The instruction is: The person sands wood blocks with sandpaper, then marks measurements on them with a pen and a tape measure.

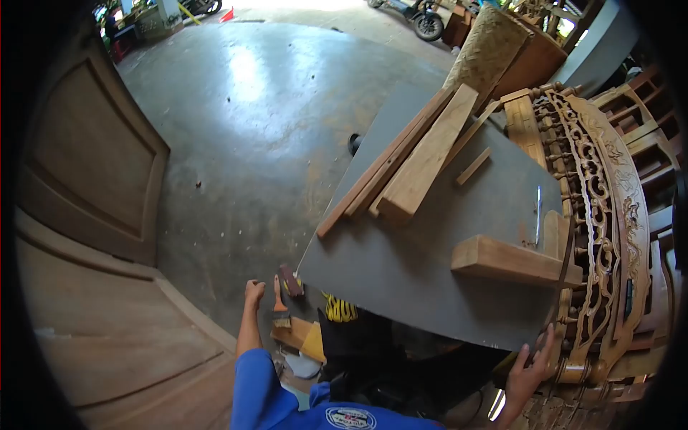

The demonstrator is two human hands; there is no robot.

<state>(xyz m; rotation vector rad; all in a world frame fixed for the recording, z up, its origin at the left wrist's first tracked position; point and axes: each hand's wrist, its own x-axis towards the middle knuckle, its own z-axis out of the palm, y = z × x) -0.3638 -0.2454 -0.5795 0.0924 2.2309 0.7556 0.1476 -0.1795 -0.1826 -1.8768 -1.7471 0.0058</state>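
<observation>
My left hand [255, 292] is closed, out over the floor to the left of the table; whatever may be inside its fingers is hidden. Right beside it is a paintbrush [280, 302] with an orange handle, bristles towards me, and a dark reddish block [289, 281] lies just beyond. My right hand [529, 367] has its fingers apart at the near right corner of the grey-topped table [401, 279]. A thin dark strip [561, 294] runs down towards those fingertips. On the tabletop, a thick wooden block [505, 261] lies near the right edge.
Several long wooden pieces [430, 154] lie across the table's far side, with a short stick [474, 166] beside them. Carved wooden furniture [600, 208] stands close on the right. Wooden panels [89, 165] lean at the left. A motorbike [423, 21] is parked beyond the concrete floor [236, 143].
</observation>
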